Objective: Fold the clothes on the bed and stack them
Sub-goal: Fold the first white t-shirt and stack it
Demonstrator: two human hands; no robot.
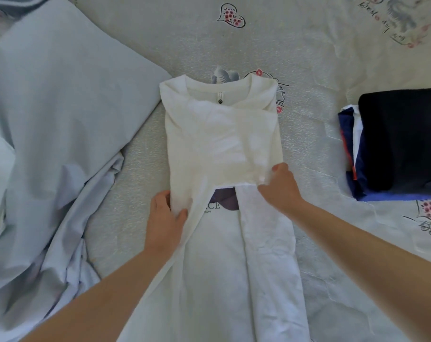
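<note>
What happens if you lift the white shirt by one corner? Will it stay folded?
Probably not. The shirt looks thin and floppy, creasing where the left hand and right hand pinch it, so its folds would likely fall open. It also seems light.

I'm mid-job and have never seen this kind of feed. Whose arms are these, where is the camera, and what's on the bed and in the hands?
There is no machine: a person works with bare hands, and the single camera sits on their head, looking forward and down. The left hand pinches the left edge of a white T-shirt, and the right hand has its grip on the folded-in cloth at the right. The shirt lies lengthwise on the patterned bed sheet, collar away from the person, both sides folded inward. At the right sits a stack of folded clothes, dark on top. At the left lies a rumpled pale blue sheet.
</note>
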